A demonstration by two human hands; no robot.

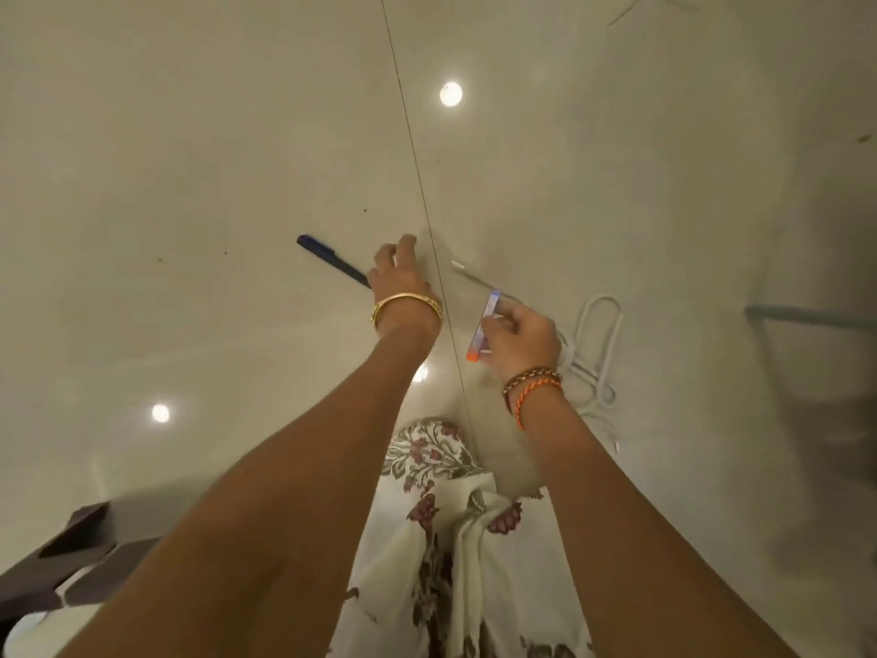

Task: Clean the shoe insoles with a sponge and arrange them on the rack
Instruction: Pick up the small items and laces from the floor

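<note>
Two hands: reaching down toward floor (pixel 190 135).
Left hand (pixel 396 270): gripping blue pen (pixel 327 258).
Right hand (pixel 524 337): pinching small card (pixel 485 327).
Progress: insoles, sponge, rack not showing; cleaning seemingly not starting.

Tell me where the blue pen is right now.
In the head view the blue pen lies on the floor, left of centre, its near end hidden behind the left hand.

I get dim warm light, round lamp glare (pixel 450 94) on glossy floor (pixel 190 159), motion-blurred right side, fisheye-bent edges.
</note>
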